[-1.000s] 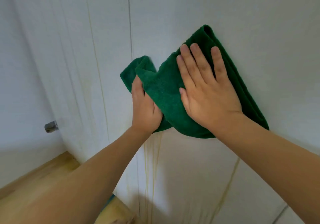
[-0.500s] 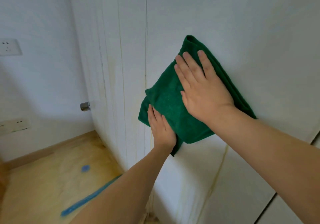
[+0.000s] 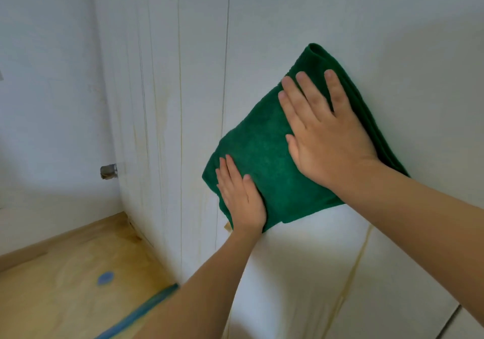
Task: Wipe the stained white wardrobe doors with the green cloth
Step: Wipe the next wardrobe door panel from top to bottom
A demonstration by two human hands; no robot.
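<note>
Now your right hand (image 3: 324, 132) and left hand (image 3: 242, 197), fingers straight and flat, both press the cloth (image 3: 264, 153) against the white door (image 3: 314, 24), the cloth's rolled top edge just beyond your right fingertips and yellowish streaks (image 3: 351, 273) running below your wrists.

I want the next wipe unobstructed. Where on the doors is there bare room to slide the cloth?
Free: the panel above the green cloth, and the panel below it as far as the yellow drip streak. Crowded: the cloth itself, with the left hand and right hand pressing flat on it.
</note>
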